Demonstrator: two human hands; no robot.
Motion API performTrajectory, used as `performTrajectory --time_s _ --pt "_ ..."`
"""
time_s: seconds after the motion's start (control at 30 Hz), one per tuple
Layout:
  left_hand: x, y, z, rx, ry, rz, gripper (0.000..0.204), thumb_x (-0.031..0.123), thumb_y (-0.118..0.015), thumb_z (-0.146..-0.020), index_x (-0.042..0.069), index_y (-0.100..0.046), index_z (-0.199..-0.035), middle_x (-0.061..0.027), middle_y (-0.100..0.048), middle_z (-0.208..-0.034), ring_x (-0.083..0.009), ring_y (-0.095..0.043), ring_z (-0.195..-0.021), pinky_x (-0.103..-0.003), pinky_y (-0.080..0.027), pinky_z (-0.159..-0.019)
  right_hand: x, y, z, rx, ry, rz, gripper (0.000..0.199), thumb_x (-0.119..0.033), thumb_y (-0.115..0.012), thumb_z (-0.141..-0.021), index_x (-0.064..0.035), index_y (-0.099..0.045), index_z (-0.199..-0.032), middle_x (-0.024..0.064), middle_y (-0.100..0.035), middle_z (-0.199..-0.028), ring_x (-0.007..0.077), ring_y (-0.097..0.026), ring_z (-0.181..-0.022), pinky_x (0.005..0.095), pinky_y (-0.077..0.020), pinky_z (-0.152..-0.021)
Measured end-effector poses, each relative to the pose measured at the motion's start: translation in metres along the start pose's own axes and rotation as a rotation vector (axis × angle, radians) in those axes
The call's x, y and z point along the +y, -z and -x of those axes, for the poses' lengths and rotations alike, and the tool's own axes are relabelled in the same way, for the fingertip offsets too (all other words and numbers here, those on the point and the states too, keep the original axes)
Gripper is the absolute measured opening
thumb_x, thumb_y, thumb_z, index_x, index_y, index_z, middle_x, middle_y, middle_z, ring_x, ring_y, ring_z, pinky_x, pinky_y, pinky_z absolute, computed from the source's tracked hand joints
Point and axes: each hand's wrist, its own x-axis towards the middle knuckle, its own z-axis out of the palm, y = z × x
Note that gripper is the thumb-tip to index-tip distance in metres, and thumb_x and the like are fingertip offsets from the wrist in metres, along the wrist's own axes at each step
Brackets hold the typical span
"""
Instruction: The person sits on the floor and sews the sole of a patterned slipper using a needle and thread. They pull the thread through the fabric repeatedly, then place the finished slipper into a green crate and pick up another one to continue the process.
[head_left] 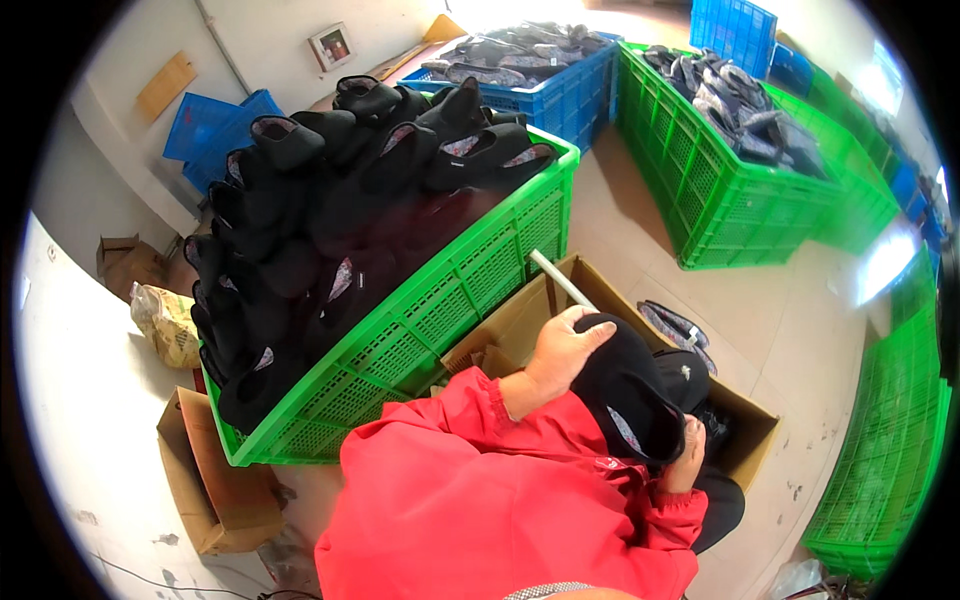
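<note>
A black slip-on shoe (622, 372) with a patterned lining is held between my two hands, its opening turned toward me. My left hand (560, 355) grips the far left end of the shoe, thumb on top. My right hand (687, 455) pinches the edge near the opening. Just behind it, another black shoe (682, 378) shows over an open cardboard box (755, 432), which holds dark items that I cannot make out. A white tube (560, 276) slants across the box's left part. My red sleeves cover both forearms.
At the left stands a green crate (505, 262) heaped with black shoes (330, 200). Further back are a blue crate (570, 98) and another green crate (735, 210), both piled with shoes. A pair of shoes (675, 325) lies beyond the box. An open carton (215, 480) sits lower left; green crates (880, 430) line the right.
</note>
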Motion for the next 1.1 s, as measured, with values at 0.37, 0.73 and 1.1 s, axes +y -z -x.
performTrajectory --time_s 0.37,0.73,1.1 --pt "-0.003 -0.016 0.017 -0.259 0.412 0.119 0.036 0.028 -0.061 -0.099 -0.001 -0.062 -0.120 -0.0077 -0.068 -0.114 -0.0152 -0.064 -0.102 -0.031 -0.050 -0.094 -0.032 0.004 0.014 0.094 -0.004 -0.783 0.029 -0.037 -0.050 -0.103 -0.0111 -0.050 -0.090 0.0071 -0.066 -0.089 0.0195 -0.066 -0.082 0.0333 -0.0549 -0.076" --pt "0.146 0.092 -0.040 0.222 -0.399 0.270 0.023 0.023 -0.062 -0.098 0.009 -0.060 -0.116 -0.0052 -0.066 -0.110 -0.0192 -0.063 -0.102 -0.035 -0.052 -0.083 -0.012 0.001 0.022 -0.048 -0.174 -0.563 0.040 -0.031 -0.067 -0.094 -0.0116 -0.052 -0.126 0.0104 -0.067 -0.096 0.0134 -0.065 -0.072 0.0178 -0.0327 -0.038" --pt "0.250 0.346 -0.110 1.357 -0.385 -0.709 0.051 0.031 -0.078 -0.079 -0.012 -0.065 -0.104 -0.0254 -0.070 -0.103 -0.0314 -0.071 -0.083 -0.040 -0.056 -0.069 0.016 0.014 0.021 -0.027 -0.381 -0.493 0.017 -0.019 -0.064 -0.095 -0.0096 -0.057 -0.107 0.0105 -0.068 -0.091 0.0118 -0.060 -0.059 0.0190 -0.0338 -0.036"
